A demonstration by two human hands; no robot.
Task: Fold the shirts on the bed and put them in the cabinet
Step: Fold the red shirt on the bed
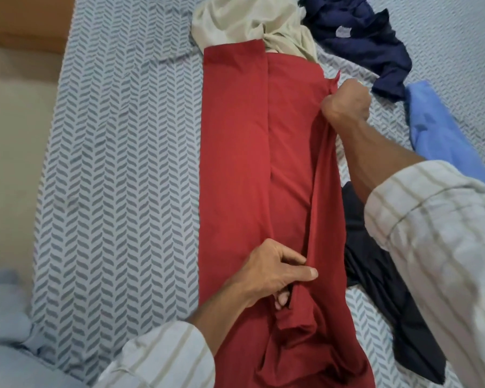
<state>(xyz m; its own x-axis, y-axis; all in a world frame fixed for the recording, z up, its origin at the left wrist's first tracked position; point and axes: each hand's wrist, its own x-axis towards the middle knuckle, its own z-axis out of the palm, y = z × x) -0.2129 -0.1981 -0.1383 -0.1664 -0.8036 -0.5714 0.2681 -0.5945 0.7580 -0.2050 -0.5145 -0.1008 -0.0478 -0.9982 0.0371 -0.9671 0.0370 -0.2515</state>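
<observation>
A red shirt (235, 169) lies lengthwise down the middle of the bed (118, 163), its left side folded over toward the centre. My left hand (272, 271) pinches the shirt's right edge near the lower end. My right hand (346, 103) grips the same edge farther up, with a bit of red cloth sticking out above the fist. Between the two hands the edge is lifted into a long raised fold.
A beige shirt (249, 21) lies crumpled at the red shirt's far end. A navy shirt (361, 37) and a blue shirt (443, 141) lie at the right. A dark garment (389, 298) sits beside the red shirt's lower right. Floor (14, 130) shows left of the bed.
</observation>
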